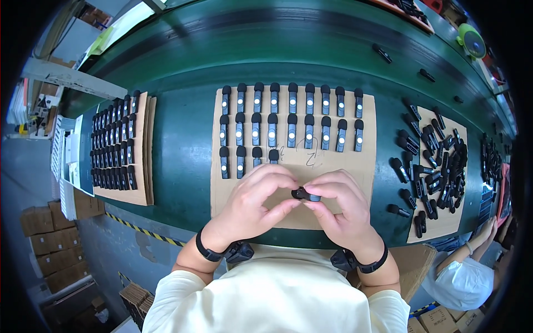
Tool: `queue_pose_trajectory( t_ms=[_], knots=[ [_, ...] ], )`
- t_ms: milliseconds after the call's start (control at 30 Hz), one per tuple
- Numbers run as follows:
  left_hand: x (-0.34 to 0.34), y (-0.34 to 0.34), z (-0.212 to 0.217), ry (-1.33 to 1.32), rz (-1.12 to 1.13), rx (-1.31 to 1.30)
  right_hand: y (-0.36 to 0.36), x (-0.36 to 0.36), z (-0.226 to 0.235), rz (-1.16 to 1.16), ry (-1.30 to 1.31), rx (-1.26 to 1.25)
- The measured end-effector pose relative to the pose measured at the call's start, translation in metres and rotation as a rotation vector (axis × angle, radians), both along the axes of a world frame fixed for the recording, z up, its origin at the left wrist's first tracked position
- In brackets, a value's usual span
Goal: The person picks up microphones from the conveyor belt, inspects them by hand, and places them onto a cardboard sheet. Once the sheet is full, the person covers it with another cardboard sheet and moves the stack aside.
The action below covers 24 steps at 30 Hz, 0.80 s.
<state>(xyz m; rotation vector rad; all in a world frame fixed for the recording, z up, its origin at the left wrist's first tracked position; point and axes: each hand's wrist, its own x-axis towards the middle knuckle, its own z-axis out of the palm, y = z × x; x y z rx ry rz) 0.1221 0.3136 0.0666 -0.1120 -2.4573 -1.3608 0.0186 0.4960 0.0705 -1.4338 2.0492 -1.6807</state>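
Between my left hand and my right hand is a small black wireless clip-on microphone with a dark foam tip. Fingers and thumb of each hand pinch one end of it, the foam end on the left. Both hands are over the lower part of a cardboard sheet. Above them on that sheet, similar microphones stand in neat rows, foam tips pointing away from me, each with a pale round spot. My left fingers partly cover the lower row.
To the right, a loose heap of microphones spreads over another cardboard sheet and the green table. At left, stacked cardboard carries more rows. A co-worker's arm shows at the right edge; a green fan stands far right.
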Motion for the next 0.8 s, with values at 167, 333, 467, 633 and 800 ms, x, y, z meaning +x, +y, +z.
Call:
queue_pose_trajectory(
  t_ms=[167, 333, 467, 633, 800],
  knots=[
    [0.018, -0.023, 0.001, -0.023, 0.131, 0.025, -0.008, 0.005, -0.014, -0.069, 0.033, 0.122],
    [0.032, -0.049, -0.004, 0.003, 0.300, 0.095, -0.020, 0.008, -0.026, -0.122, 0.297, 0.311],
    [0.037, -0.059, -0.006, 0.035, 0.392, 0.149, -0.023, 0.017, -0.035, -0.073, 0.397, 0.446],
    [0.043, -0.065, -0.006, 0.043, 0.396, 0.175, -0.025, 0.018, -0.044, -0.028, 0.450, 0.486],
    [0.043, -0.067, -0.004, 0.067, 0.359, 0.176, -0.029, 0.013, -0.052, -0.048, 0.436, 0.504]
  ],
)
